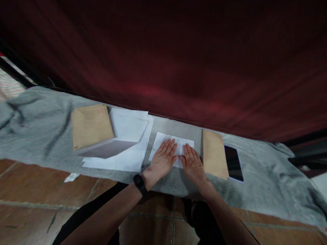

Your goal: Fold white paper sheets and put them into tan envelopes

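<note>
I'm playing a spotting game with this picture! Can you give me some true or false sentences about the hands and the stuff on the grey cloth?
1. Both hands lie flat on a white sheet of paper. True: the left hand and right hand rest palm down on it.
2. The left wrist wears a black band. True.
3. The dark phone lies to the left of the hands. False: it lies to the right, beside a brown envelope.
4. The right hand holds a pen. False: it holds nothing and lies open on the paper.
5. A second brown envelope lies further left, beside a stack of white papers. True.
</note>
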